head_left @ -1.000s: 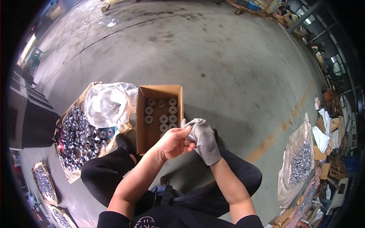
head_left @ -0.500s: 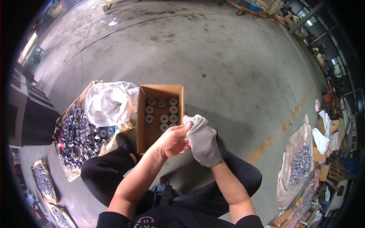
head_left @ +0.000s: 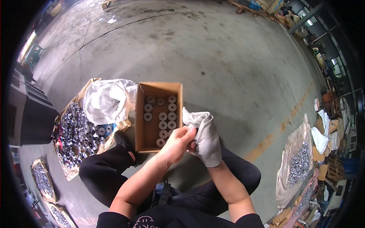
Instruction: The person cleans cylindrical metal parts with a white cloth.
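A light grey knit cloth glove [head_left: 208, 143] covers my right hand [head_left: 206, 133] as far as the wrist, its top end loose and folded over. My left hand [head_left: 177, 144] is closed on the near side of the glove, pinching the fabric between thumb and fingers. The fingers of my right hand are hidden inside the cloth. Just left of the hands stands an open cardboard box [head_left: 139, 114]. On its bottom, several round grey metal pieces [head_left: 162, 124] with centre holes sit in loose rows.
Left of the box, a pile of metal rings and cylinders [head_left: 76, 129] lies on a spread sack, with a white plastic bag [head_left: 106, 99] on it. My crossed legs [head_left: 106, 161] flank the hands. At the right, a sack [head_left: 286, 167] holds small shiny parts.
My left hand has moved slightly right and up along the glove. The glove's top has folded over. More round pieces show in the lower part of the box.
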The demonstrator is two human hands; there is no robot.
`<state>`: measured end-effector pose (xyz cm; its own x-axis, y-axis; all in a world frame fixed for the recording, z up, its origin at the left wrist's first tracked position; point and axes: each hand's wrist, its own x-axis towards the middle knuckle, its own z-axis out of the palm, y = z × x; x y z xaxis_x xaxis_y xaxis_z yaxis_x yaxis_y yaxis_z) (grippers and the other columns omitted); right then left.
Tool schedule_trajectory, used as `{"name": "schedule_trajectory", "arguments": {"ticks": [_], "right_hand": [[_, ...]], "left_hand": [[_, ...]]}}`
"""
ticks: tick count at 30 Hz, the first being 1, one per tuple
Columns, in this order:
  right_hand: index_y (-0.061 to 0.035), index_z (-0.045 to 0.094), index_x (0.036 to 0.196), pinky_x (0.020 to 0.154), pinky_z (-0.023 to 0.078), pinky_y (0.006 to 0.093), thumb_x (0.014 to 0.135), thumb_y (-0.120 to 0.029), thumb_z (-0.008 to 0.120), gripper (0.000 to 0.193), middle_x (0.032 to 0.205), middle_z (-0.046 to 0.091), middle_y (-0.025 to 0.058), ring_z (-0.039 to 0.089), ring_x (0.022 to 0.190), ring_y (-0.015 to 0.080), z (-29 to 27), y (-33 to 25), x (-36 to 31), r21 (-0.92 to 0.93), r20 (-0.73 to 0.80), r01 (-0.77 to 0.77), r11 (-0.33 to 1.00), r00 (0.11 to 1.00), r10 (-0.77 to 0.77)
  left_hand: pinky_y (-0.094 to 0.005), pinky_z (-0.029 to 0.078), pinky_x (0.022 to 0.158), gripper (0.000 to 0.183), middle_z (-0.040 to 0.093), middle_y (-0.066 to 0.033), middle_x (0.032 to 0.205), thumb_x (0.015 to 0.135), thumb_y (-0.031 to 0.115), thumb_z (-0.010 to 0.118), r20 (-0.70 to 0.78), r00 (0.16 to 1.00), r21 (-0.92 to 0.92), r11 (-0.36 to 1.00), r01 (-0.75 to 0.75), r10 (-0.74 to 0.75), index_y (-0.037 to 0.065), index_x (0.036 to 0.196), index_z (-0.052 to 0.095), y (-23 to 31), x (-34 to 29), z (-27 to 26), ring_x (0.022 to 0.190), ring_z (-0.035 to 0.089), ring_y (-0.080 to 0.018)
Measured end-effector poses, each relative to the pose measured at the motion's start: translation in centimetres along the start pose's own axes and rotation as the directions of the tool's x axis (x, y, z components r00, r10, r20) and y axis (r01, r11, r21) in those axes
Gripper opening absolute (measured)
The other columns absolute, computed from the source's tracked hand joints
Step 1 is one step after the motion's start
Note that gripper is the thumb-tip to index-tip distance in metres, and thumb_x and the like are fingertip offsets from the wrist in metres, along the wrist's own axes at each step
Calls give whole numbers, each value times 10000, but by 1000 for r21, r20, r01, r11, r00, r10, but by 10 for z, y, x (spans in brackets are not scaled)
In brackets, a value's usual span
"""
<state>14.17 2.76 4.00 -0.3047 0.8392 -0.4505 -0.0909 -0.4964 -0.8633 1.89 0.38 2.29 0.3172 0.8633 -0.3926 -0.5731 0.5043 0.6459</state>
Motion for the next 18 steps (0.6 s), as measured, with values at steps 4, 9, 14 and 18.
{"name": "schedule_trajectory", "arguments": {"ticks": [4, 9, 14, 18], "right_hand": [[-82, 442, 877, 682, 431, 233, 946, -165, 460, 110, 756, 482, -14, 465, 689, 87, -1, 3, 14, -156, 30, 351, 924, 936, -350], [-78, 426, 824, 697, 425, 234, 949, -226, 445, 194, 741, 464, -18, 440, 675, 84, -10, 6, 26, 305, 29, 264, 915, 958, -286], [-68, 496, 883, 722, 417, 261, 966, -293, 365, 274, 754, 422, -23, 473, 774, 93, -3, -23, 17, 92, 210, 238, 967, 945, -253], [-14, 554, 977, 763, 420, 339, 881, -120, 452, 176, 827, 549, 100, 526, 887, 225, -7, -2, 22, -829, 350, 550, 100, 650, -675]], "left_hand": [[-300, 424, 535, 392, 491, -49, 603, 889, 335, 591, 11, 987, 579, 803, -139, 163, 5, 701, 493, 5, 3, -7, 571, 508, -140], [-289, 481, 583, 268, 586, -134, 808, 778, 222, 693, 228, 854, 951, 81, -298, 467, -3, 829, 555, 12, -2, 1, 622, 578, -238], [-339, 507, 585, 296, 590, -115, 881, 678, 133, 734, 279, 689, 915, 32, -402, 668, 16, 900, 578, 14, -4, 4, 694, 622, -279], [-348, 498, 578, 313, 576, -120, 876, 632, 87, 720, 361, 641, 915, -122, -385, 678, 12, 889, 558, 9, 1, -1, 667, 607, -286]]}}
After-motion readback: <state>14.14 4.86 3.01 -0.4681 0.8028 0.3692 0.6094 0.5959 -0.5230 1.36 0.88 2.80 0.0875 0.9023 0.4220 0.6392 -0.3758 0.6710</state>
